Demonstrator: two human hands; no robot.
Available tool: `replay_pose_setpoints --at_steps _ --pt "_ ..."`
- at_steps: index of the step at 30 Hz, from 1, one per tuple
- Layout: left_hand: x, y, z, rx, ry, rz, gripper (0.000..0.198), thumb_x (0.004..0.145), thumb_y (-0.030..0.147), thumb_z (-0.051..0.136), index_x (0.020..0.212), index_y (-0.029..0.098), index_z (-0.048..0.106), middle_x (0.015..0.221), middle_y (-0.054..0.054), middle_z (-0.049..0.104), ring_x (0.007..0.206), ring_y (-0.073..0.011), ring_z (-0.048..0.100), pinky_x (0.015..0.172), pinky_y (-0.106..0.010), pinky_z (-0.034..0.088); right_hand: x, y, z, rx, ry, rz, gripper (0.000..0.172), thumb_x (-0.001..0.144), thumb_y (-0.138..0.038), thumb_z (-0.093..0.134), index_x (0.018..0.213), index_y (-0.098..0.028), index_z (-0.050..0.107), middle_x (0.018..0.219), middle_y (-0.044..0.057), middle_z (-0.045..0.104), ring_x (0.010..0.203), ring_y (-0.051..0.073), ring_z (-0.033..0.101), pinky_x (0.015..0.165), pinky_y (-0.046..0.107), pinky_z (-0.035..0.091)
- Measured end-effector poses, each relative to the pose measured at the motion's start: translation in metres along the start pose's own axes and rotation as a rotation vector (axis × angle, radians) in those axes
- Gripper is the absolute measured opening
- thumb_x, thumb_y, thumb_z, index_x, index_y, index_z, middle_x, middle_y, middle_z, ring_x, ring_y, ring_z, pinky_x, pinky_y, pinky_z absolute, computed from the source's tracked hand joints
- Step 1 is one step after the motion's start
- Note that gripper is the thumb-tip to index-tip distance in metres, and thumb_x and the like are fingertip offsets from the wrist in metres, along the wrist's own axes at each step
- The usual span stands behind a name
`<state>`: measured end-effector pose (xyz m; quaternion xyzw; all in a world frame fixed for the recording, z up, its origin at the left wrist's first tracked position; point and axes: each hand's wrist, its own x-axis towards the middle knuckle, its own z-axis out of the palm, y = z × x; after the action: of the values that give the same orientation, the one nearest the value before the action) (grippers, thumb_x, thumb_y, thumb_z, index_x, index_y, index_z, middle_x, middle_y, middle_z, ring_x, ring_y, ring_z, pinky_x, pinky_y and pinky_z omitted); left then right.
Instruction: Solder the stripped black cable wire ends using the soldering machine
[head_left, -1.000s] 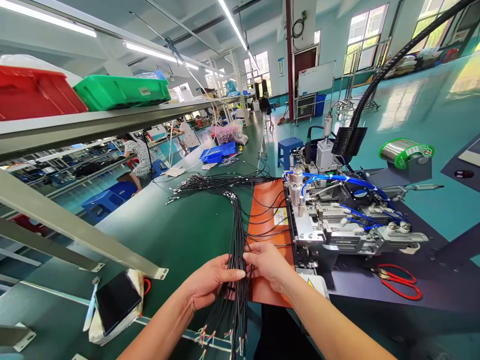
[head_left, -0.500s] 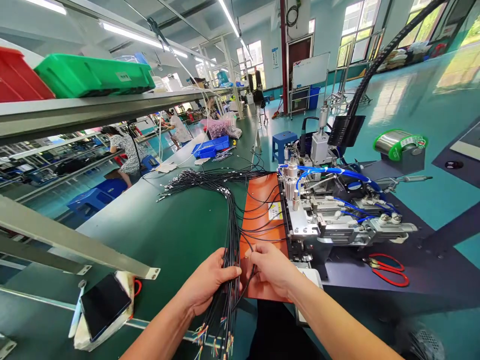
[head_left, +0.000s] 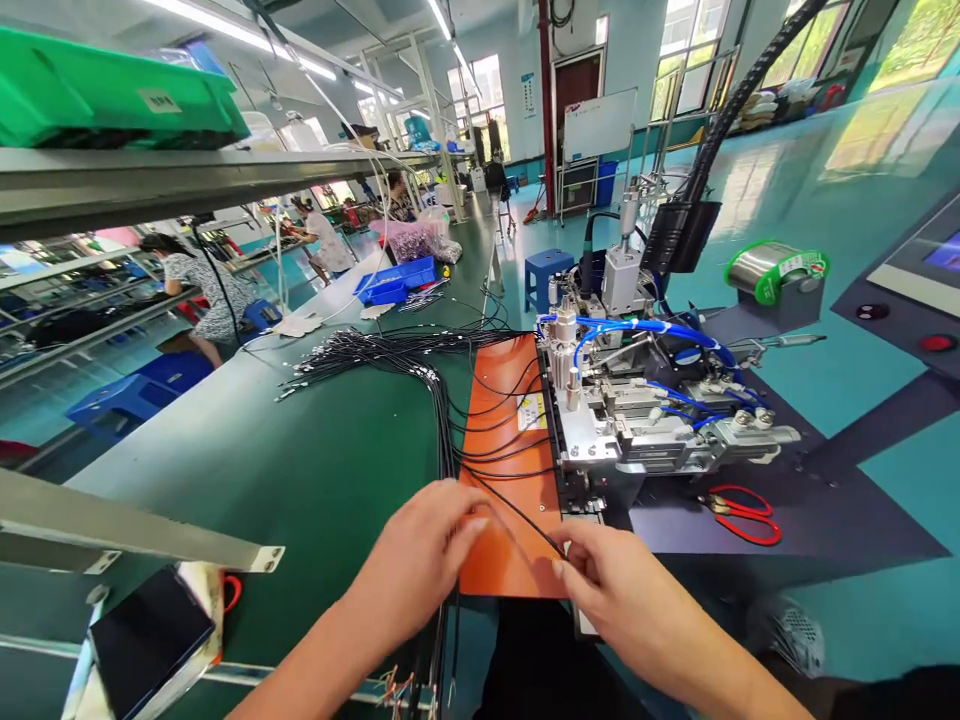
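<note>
A bundle of thin black cables [head_left: 444, 430] runs over the green table mat toward me, with coloured stripped wire ends [head_left: 397, 690] hanging at the near edge. My left hand [head_left: 427, 545] is over the bundle; its thumb and fingers are apart, and the cables under the palm are hidden. Between thumb and fingertips, my right hand [head_left: 611, 580] pinches one black cable, drawn out to the right across the orange sheet [head_left: 502, 540]. Several other cables lead over that sheet to the metal machine [head_left: 637, 400] with blue air tubes.
Red-handled scissors [head_left: 746, 515] lie beside the machine, with a solder wire spool [head_left: 776, 270] behind. A shelf holding a green bin [head_left: 120, 95] overhangs the left. At lower left are a dark phone-like slab [head_left: 154, 640] and a metal bracket [head_left: 150, 515]. Blue tray [head_left: 397, 280] sits farther back.
My right hand has moved right and slightly down, drawing one cable away from the bundle. The left hand has loosened its grip on the bundle. The view has shifted to the right.
</note>
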<state>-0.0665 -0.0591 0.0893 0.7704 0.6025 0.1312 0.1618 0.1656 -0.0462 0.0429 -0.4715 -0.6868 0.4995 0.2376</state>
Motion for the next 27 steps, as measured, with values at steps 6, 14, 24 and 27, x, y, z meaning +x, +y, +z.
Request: replay_pose_setpoints --at_steps 6,14,24,27 --pt "0.056 0.033 0.048 -0.215 -0.149 0.451 0.024 0.091 0.013 0.054 0.113 0.018 0.062 0.103 -0.007 0.070 0.094 -0.0201 0.063 0.084 -0.030 0.048 -0.009 0.023 -0.002 0.041 0.315 -0.029 0.020 0.092 -0.032 0.053 0.102 -0.023 0.068 0.089 0.003 0.070 0.078 0.019 0.064 0.070 0.029 0.050" --pt "0.075 0.029 0.073 -0.177 -0.044 0.607 0.023 0.099 0.026 0.048 0.102 0.018 0.069 0.086 -0.006 0.065 0.074 -0.0150 0.059 0.064 -0.025 0.042 -0.021 0.049 -0.001 0.307 0.564 0.149 0.041 0.086 -0.044 0.065 0.118 -0.019 0.061 0.096 0.007 0.071 0.086 0.020 0.068 0.076 0.029 0.057" --pt "0.070 0.028 0.092 -0.315 0.059 0.536 0.019 0.097 0.023 0.048 0.085 0.016 0.060 0.077 -0.004 0.054 0.067 -0.0135 0.049 0.058 -0.026 0.037 -0.033 0.062 -0.007 0.326 0.608 0.251 0.042 0.084 -0.051 0.068 0.111 -0.019 0.068 0.089 0.007 0.070 0.075 0.018 0.064 0.066 0.027 0.055" --pt "0.069 0.027 0.094 -0.330 0.059 0.562 0.019 0.098 0.022 0.046 0.086 0.016 0.060 0.076 -0.003 0.053 0.067 -0.0137 0.048 0.058 -0.026 0.036 -0.028 0.053 -0.016 0.359 0.558 0.276 0.040 0.086 -0.053 0.065 0.107 -0.019 0.070 0.078 0.004 0.066 0.062 0.015 0.055 0.055 0.025 0.048"
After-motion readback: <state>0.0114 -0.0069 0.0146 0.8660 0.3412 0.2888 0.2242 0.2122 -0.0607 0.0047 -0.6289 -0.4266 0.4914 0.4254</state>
